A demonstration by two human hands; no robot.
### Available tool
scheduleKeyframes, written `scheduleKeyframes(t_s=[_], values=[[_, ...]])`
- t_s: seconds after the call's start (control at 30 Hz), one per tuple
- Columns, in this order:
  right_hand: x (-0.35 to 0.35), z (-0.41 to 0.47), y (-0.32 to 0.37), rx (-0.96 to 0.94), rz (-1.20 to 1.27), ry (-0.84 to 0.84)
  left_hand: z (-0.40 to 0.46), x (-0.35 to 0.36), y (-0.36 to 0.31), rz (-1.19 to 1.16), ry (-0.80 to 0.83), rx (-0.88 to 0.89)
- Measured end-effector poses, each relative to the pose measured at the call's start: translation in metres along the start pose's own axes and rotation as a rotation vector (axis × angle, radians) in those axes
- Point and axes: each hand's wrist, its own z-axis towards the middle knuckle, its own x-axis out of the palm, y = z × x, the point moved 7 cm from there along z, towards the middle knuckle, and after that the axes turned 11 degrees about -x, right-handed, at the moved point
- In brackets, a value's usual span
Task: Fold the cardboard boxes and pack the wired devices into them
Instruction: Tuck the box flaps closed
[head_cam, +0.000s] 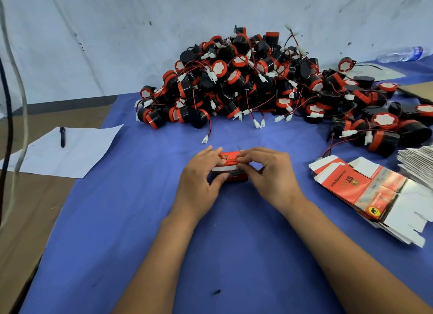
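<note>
Both forearms are extended forward. The left hand and right hand are curled inward, fingertips nearly met, a box gripped between.

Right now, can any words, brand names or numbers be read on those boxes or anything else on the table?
"ST": large letters, seen upside down, on the top flat box of the stack at right; the rest of its print is too blurred.
Small box held in the left hand and right hand: gold print, too blurred.
Paper sheet, bottle: nothing readable.
</note>
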Motion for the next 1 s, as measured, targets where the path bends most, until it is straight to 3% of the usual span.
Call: scheduleKeyframes(t_s=[0.17, 0.33, 0.57, 0.7, 0.87, 1.0], values=[[0.001, 0.004, -0.005, 0.060, 0.147, 0.045, 0.002, 0.013, 0.001, -0.166, 0.105, -0.203], [0.002, 0.004, -0.001, -0.021, 0.099, 0.082, 0.006, 0.009, 0.016, -0.408, 0.117, -0.328], [-0.002, 0.005, 0.005, -0.126, -0.049, -0.031, 0.007, 0.005, -0.003, -0.165, 0.037, -0.132], [0.000, 0.004, -0.005, -0.023, 0.098, -0.008, 0.008, 0.007, -0.004, -0.153, 0.069, -0.111], [0.009, -0.007, -0.029, 0.282, 0.460, 0.068, 0.007, 0.008, 0.000, -0.215, 0.103, -0.159], [0.009, -0.010, -0.030, 0.309, 0.503, 0.104, 0.006, 0.013, 0.003, -0.307, 0.155, -0.221]])
